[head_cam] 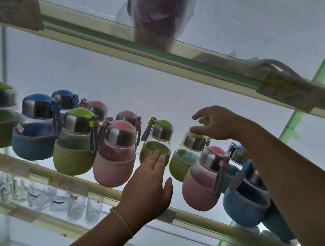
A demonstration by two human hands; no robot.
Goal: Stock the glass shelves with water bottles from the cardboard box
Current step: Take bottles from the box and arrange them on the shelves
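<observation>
Seemingly both hands [215, 124] on bottles [155, 141].

You see round glass bottles in green [74, 155], pink [113, 167] and blue [33, 143] fabric sleeves, matching coloured caps, silver steel collars, grey straps; cream-and-green shelf edging [143, 53].

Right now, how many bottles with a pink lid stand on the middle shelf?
4. One at the front centre, one front right beside the right hand, two at the back. Others may be hidden behind the arms.
</observation>
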